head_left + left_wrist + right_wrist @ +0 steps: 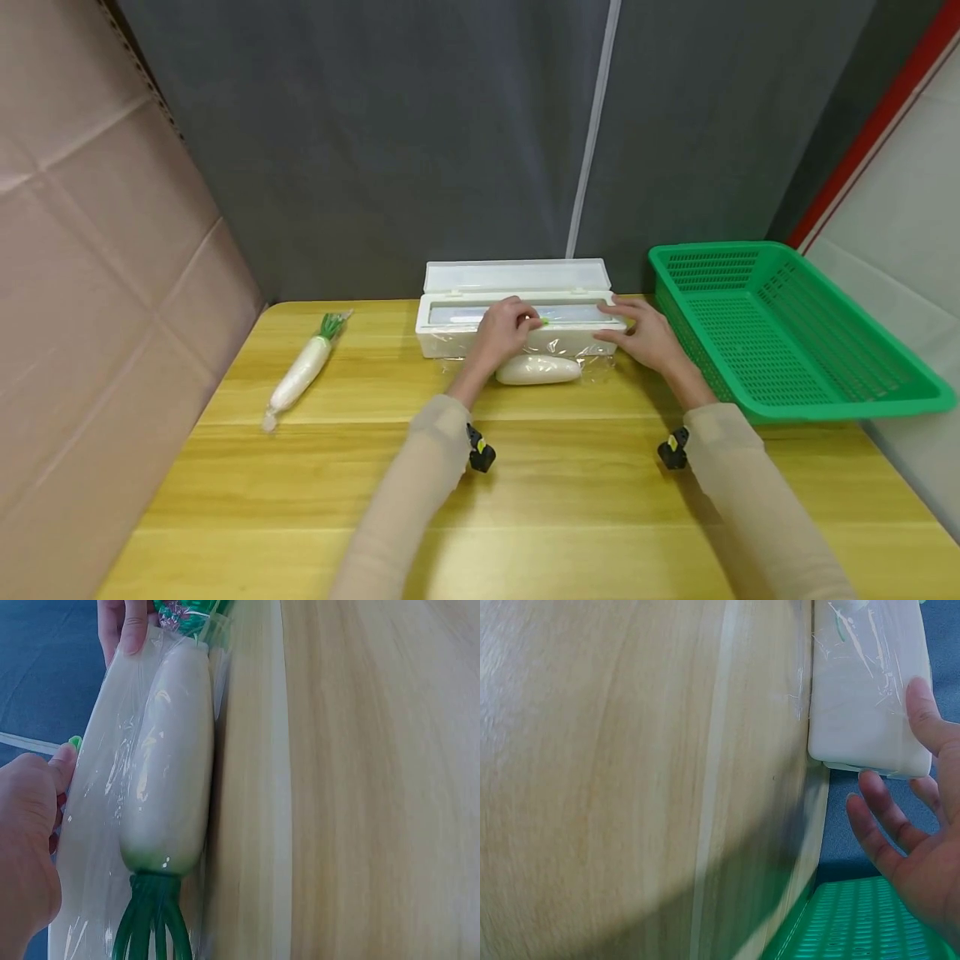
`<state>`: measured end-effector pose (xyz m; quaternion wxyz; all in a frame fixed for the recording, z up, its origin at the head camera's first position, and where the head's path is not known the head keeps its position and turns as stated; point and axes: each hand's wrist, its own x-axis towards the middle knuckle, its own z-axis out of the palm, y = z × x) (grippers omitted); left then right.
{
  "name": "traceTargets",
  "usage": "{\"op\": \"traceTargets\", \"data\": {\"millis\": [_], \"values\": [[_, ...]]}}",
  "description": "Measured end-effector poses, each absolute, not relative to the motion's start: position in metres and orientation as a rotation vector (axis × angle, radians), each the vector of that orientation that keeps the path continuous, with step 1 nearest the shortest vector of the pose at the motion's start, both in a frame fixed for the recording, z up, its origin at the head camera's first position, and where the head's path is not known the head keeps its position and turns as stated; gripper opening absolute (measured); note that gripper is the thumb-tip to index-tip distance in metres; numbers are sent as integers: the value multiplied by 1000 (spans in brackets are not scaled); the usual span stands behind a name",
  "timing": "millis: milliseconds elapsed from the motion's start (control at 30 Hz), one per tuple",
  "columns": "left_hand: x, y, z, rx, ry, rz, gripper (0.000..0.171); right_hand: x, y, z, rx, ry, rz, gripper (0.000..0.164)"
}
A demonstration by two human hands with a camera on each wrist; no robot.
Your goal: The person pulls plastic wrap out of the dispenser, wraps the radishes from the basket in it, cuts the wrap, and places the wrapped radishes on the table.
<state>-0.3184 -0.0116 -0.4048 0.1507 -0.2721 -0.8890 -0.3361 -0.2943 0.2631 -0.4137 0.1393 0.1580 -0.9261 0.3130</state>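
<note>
A white cling film box lies on the table with its clear lid raised at the back. My left hand is over the middle of its front edge, thumb and fingertips pinching a small green slider. My right hand is at the box's right end, thumb against the front edge, other fingers spread and fairly straight beside the end. Clear film hangs down the box's front over a white radish. The left wrist view shows this radish's green stalks; my left arm hides them in the head view.
Another white radish, wrapped in film, lies on the left of the wooden table. A green plastic basket stands at the right, close to my right hand. A dark grey partition rises behind the table.
</note>
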Motion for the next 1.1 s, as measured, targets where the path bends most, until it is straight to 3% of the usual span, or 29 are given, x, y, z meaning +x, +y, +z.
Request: {"op": "traceTargets", "data": {"millis": [1100], "values": [[-318, -56, -410, -799, -2484, -969, 12, -291, 263, -414, 436, -2673, 931, 54]]}}
